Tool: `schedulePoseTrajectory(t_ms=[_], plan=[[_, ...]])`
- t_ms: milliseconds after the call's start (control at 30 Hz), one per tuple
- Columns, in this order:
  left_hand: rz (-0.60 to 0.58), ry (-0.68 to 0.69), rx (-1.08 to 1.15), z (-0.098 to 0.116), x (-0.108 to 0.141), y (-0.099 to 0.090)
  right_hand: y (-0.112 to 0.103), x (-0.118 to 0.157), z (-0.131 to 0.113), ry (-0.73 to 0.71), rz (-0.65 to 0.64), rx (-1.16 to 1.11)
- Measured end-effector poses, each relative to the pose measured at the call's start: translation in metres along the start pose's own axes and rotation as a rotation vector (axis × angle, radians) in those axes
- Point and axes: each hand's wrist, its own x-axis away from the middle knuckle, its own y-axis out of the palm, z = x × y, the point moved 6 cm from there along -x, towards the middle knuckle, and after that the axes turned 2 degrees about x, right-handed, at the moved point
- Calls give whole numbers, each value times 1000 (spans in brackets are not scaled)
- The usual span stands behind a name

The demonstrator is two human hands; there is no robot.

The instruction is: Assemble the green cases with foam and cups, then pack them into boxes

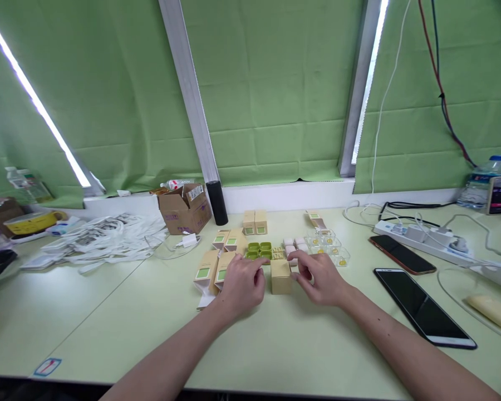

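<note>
A small plain kraft-paper box (281, 281) stands upright on the table between my hands, its top looking closed. My left hand (242, 283) is at its left, the index fingertip at the upper left corner and the other fingers curled in. On the other side, my right hand (320, 277) is bent around the upper right edge with index finger and thumb. Just behind the box lie green square cups (259, 247), small pale yellow pieces (278, 253), whitish blocks (295, 243) and clear plastic cups with yellow centres (328, 245). My hands partly hide these.
Several kraft boxes with green labels (207, 268) stand left of my left hand, with two more boxes (255, 222) behind. A flattened box piece (316, 219), phones (423, 306), a power strip (426, 240), white cables (104, 236), an open carton (186, 210) and a black cylinder (217, 203) surround them.
</note>
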Motion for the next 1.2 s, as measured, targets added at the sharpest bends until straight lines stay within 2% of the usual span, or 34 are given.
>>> schedulePoseTrajectory(t_ms=[100, 200, 367, 533, 667, 900, 1200], plan=[[-41, -3, -33, 0, 1, 4, 2, 1, -8, -60, -44, -31], [-74, -5, -37, 1, 1, 8, 5, 1, -6, -47, -56, -13], [-23, 2, -15, 2, 1, 4, 10, 2, 6, 23, -36, 105], [15, 31, 8, 2, 1, 1, 16, 1, 18, 160, -44, 235], [57, 47, 20, 4, 2, -2, 15, 1, 22, 218, -38, 238], [87, 48, -11, 2, 2, -1, -2, -3, 3, 138, 31, 103], [80, 38, -39, -1, 3, 1, 11, -6, -13, 166, -104, 115]])
